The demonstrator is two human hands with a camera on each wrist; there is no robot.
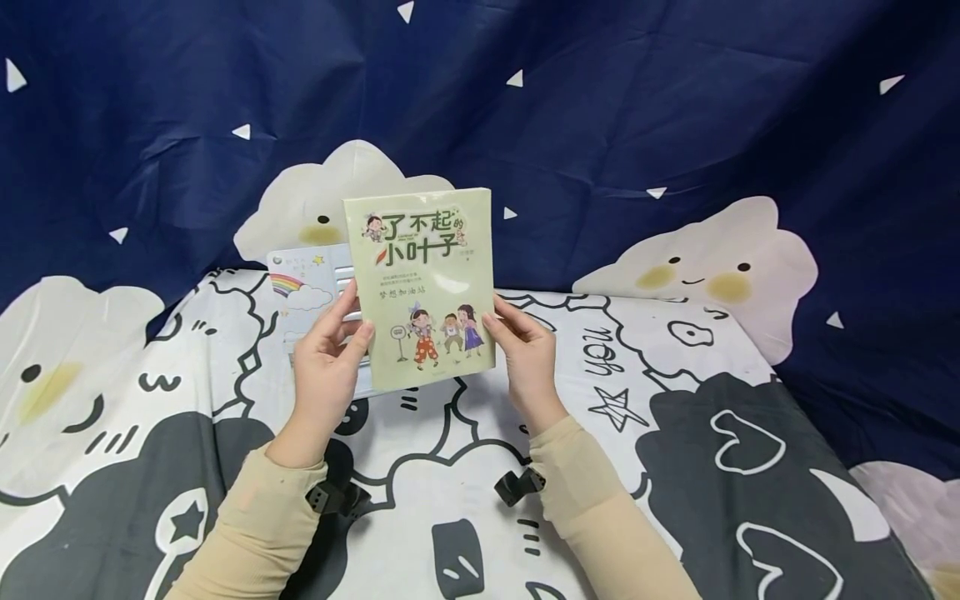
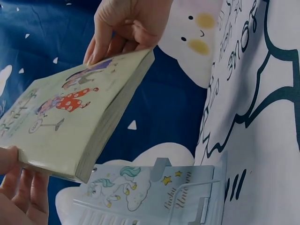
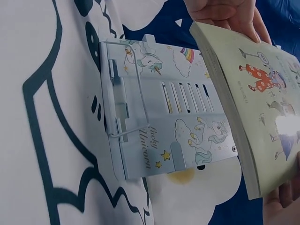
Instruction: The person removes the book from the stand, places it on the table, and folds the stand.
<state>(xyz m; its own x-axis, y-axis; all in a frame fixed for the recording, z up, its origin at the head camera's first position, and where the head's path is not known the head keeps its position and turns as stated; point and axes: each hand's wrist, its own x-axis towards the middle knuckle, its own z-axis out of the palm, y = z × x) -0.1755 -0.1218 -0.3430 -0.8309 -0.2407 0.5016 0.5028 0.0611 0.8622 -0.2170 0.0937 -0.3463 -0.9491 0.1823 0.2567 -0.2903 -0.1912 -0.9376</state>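
A pale green paperback book with cartoon children on its cover is held up, cover toward me. My left hand grips its left edge, thumb on the front. On the opposite edge, my right hand pinches the book between thumb and fingers. Behind the book stands a light blue book stand, partly hidden in the head view. The right wrist view shows its unicorn prints, slots and wire holder at the lower front. A gap separates book and stand in that view.
The stand rests on a table covered by a black-and-white cartoon cloth. A dark blue curtain with white triangles and smiling clouds hangs behind. Black wrist cameras are strapped below both hands.
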